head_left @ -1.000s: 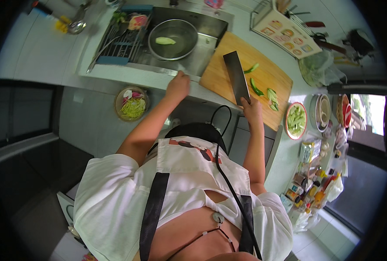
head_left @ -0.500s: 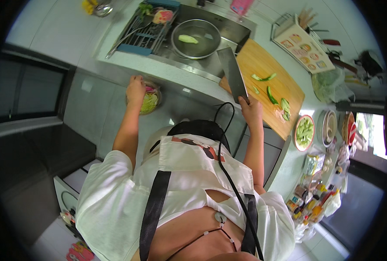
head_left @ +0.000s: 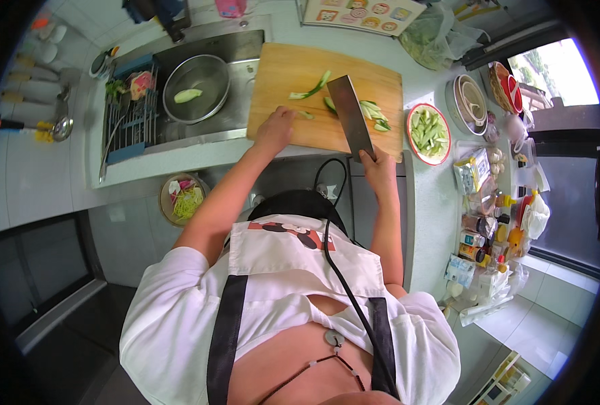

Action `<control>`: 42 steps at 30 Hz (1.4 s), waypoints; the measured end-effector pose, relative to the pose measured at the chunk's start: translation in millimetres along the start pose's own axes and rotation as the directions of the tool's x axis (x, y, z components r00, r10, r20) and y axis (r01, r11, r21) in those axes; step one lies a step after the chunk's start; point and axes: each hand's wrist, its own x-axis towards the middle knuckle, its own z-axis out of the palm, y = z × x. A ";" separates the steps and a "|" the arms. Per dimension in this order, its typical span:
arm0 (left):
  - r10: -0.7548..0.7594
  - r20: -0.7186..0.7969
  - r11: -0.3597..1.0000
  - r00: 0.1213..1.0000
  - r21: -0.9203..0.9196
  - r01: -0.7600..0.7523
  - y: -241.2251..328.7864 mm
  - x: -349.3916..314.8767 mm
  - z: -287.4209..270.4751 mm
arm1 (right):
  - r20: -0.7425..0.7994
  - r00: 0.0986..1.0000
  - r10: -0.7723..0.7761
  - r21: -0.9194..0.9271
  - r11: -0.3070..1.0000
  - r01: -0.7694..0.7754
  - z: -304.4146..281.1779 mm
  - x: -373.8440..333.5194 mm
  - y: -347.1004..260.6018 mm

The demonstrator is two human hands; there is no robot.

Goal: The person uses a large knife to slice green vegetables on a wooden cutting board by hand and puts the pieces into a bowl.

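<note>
My right hand (head_left: 379, 170) grips the handle of a cleaver (head_left: 351, 111), its broad blade slanting up and left over the wooden cutting board (head_left: 280, 71). Past the board's near left edge reaches my left hand (head_left: 275, 129), fingers loosely apart with nothing visible in them. Just right of its fingertips lies a small green scrap (head_left: 305, 115). A longer strip of green peel (head_left: 311, 86) rests farther back. Beside the blade are cut pale-green pieces (head_left: 374, 113) with dark green skin, and a dark green piece (head_left: 330, 104) lies partly hidden behind it.
Left of the board, a metal bowl (head_left: 212, 113) holding a peeled pale-green vegetable (head_left: 188, 95) sits in the sink (head_left: 248, 32), beside a drying rack (head_left: 121, 152). A red-rimmed plate of cut pieces (head_left: 444, 157) stands at right. Below the counter is a scrap bin (head_left: 164, 213).
My left hand has moved from over the scrap bin up to the cutting board. The view has swung right; the cleaver stays in my right hand, now over the board.
</note>
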 end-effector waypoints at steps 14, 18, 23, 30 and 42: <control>0.210 0.077 0.970 0.975 -0.144 -0.197 98.2 47.1 115.9 | -0.062 0.998 0.007 0.029 1.000 -0.006 -101.8 54.2 88.5; 0.154 -0.065 0.964 0.986 -0.211 -0.164 128.8 66.8 127.2 | -0.075 0.997 -0.033 0.050 0.998 0.037 -114.8 66.0 102.6; 0.217 -0.234 0.976 0.948 0.047 -0.212 102.4 67.2 90.9 | 0.024 0.996 -0.088 0.007 0.996 0.088 -115.6 68.5 101.8; 0.346 -0.241 0.937 0.907 0.045 -0.346 62.6 53.9 77.4 | 0.241 0.954 -0.181 -0.308 0.917 0.252 -81.8 67.6 59.5; 0.380 -0.323 0.911 0.866 -0.030 -0.411 43.6 60.1 89.8 | 0.286 0.952 -0.111 -0.558 0.788 0.259 -60.4 56.6 19.8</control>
